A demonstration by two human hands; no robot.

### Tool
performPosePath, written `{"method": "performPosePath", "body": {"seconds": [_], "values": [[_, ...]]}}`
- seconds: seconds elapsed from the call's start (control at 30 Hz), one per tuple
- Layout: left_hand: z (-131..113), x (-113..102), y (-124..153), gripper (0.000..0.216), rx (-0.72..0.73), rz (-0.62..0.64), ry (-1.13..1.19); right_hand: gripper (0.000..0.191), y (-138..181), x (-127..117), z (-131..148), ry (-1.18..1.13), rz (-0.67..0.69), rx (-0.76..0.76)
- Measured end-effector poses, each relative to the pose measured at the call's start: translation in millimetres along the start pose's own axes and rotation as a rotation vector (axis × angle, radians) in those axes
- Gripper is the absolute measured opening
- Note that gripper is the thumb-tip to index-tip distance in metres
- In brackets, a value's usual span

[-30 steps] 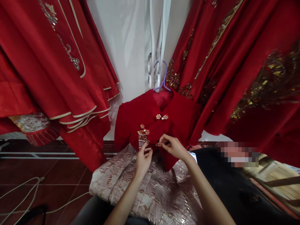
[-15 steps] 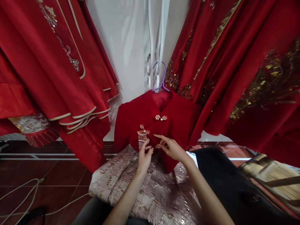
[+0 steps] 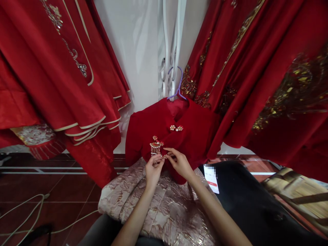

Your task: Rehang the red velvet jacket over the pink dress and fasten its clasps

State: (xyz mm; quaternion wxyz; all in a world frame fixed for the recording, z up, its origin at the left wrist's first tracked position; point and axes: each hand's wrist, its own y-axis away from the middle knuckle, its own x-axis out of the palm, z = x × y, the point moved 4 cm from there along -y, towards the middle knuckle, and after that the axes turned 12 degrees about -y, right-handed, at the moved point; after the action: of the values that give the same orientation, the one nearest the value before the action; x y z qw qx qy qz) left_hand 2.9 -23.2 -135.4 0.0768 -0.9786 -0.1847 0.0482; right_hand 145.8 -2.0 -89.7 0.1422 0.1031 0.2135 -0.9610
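Note:
A red jacket (image 3: 153,123) hangs on a purple hanger (image 3: 178,89), its lower part over pale pink brocade cloth (image 3: 128,188). At its lower front edge is a small jewelled clasp (image 3: 164,156). My left hand (image 3: 154,169) pinches the clasp's left part, thumb and finger together. From the other side my right hand (image 3: 180,164) pinches its right part, with the index finger stretched over the fabric. A fan-shaped brooch with beaded tassels (image 3: 155,147) sits just above my left fingers, which partly cover the tassels. Higher up, another jewelled clasp (image 3: 176,128) joins the front.
Red garments (image 3: 84,89) with pale piping hang at left; gold-embroidered red garments (image 3: 246,85) hang at right. A phone (image 3: 211,181) lies on a black surface (image 3: 238,194). A pale cable (image 3: 38,205) loops over the tiled floor (image 3: 61,188).
My right hand has moved left with the right clasp part, bringing it against the left part. My left hand has closed in and shifted slightly left. The phone's screen looks different.

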Motion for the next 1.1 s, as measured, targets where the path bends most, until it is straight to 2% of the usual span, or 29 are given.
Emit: {"method": "performPosePath", "body": {"seconds": [0.17,0.5,0.73,0.93,1.03,1.1], "values": [[-4,-4,-1,0.03,-0.008,0.005,-0.056,0.031,3,9,3,-0.017,-0.079,-0.028],[-1,-10,-7,0.022,0.022,0.068,-0.107,0.032,5,13,4,-0.017,-0.062,-0.069],[-14,-12,-11,0.018,0.15,0.124,-0.308,0.03,6,14,2,-0.025,-0.13,-0.073],[-19,-10,-7,0.015,0.186,0.169,-0.351,0.027,5,12,2,-0.016,-0.155,-0.059],[-18,-10,-5,0.018,0.181,0.148,-0.369,0.03,3,6,5,-0.014,-0.101,-0.015],[-17,-14,-5,0.022,0.18,0.074,-0.368,0.028,2,-3,11,0.003,-0.093,0.016]]}}
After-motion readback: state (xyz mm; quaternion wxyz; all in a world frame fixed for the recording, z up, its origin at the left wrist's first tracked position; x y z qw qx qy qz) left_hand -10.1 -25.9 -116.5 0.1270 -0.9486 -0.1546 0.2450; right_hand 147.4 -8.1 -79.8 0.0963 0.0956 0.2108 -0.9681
